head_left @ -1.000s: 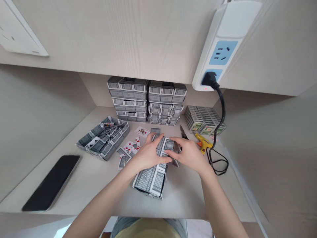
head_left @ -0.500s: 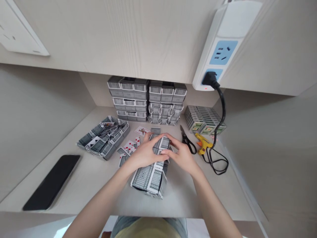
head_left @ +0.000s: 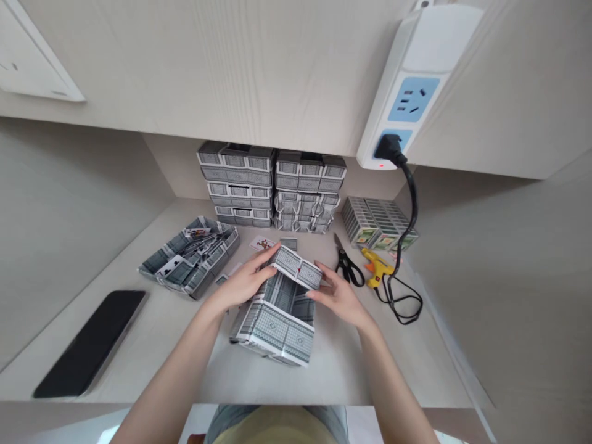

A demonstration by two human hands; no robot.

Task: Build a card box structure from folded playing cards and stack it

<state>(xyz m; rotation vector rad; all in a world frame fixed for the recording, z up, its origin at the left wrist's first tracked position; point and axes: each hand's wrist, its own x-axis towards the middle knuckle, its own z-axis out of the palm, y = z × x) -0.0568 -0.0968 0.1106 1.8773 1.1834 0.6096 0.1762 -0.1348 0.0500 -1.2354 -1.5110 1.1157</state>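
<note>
A box folded from grey-and-white patterned playing cards is held between my two hands, tilted above the tabletop so that its hollow inside shows. My left hand grips the far left corner, thumb and fingers on the rim. On the far right corner, my right hand pinches the edge between thumb and fingers. Behind the box lie a joker card and a face-down card. A few more loose cards are mostly hidden by my left hand.
Left stand a card tray with loose cards and a black phone. Scissors, a yellow glue gun and packed card decks sit right. Stacked card boxes line the back; a power strip hangs above.
The card box has been turned, so its hollow side now faces up toward me. My hands have moved apart to its far corners. The camera view has shifted slightly.
</note>
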